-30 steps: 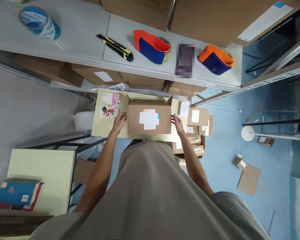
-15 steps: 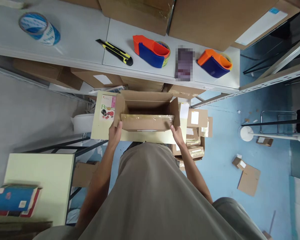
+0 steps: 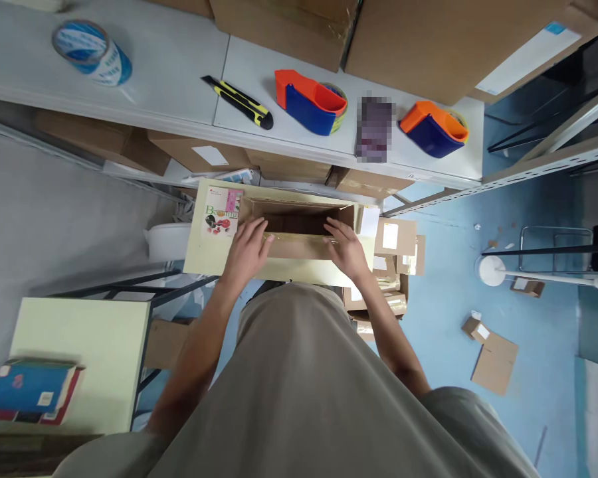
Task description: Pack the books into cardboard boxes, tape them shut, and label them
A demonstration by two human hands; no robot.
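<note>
An open cardboard box [image 3: 299,224] stands on a small pale yellow table [image 3: 204,255] in front of me. My left hand [image 3: 246,249] lies over the box's near left flap, fingers spread and pressing on it. My right hand [image 3: 346,247] rests the same way on the near right flap. The flaps [image 3: 299,249] under my palms fold inward over the opening. A thin booklet with a pink and green cover [image 3: 220,211] lies on the table just left of the box.
A grey shelf [image 3: 159,86] beyond holds a blue tape roll [image 3: 92,52], a yellow-black utility knife [image 3: 239,101] and two orange-blue tape dispensers [image 3: 311,101] [image 3: 433,128]. Labelled cartons [image 3: 393,239] sit at right on the blue floor. A second table [image 3: 80,352] with books [image 3: 30,390] stands at lower left.
The box lay closed side up with a white label, then was turned over so its open top faces up. My hands moved from its sides onto the near flaps.
</note>
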